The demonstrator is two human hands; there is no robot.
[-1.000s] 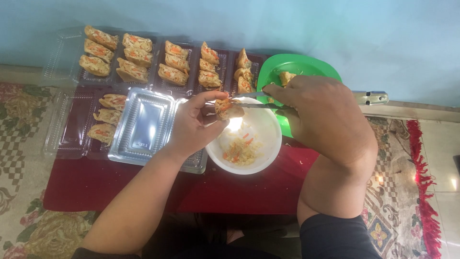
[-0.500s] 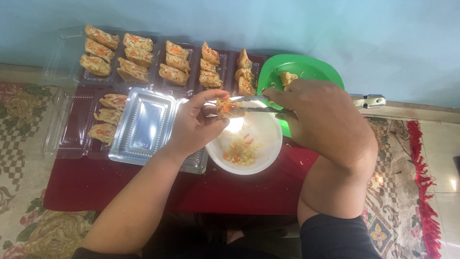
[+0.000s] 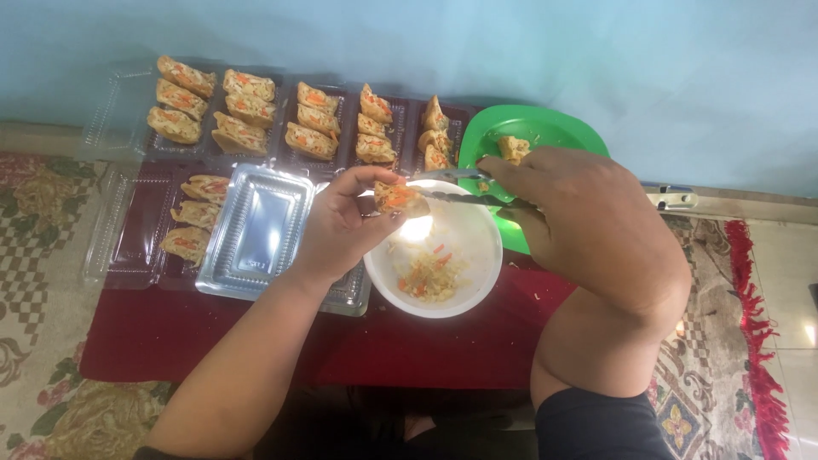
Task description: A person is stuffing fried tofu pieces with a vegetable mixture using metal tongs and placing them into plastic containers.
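Note:
My left hand (image 3: 341, 226) holds a small stuffed pastry piece (image 3: 399, 198) above a white bowl (image 3: 477, 247). The bowl holds a little shredded vegetable filling (image 3: 430, 277). My right hand (image 3: 588, 221) grips a metal utensil (image 3: 456, 189) whose tip meets the pastry piece. Behind my right hand lies a green plate (image 3: 532, 128) with one fried piece (image 3: 513, 149) on it.
Clear plastic trays of filled pastry pieces (image 3: 247, 115) line the back of a dark red low table (image 3: 426, 349). An empty clear tray stack (image 3: 256, 230) sits left of the bowl. A patterned carpet (image 3: 38, 255) surrounds the table; a pale blue wall (image 3: 596, 51) stands behind.
Both hands stay almost still over the bowl. The utensil tip has shifted slightly against the pastry piece in my left hand.

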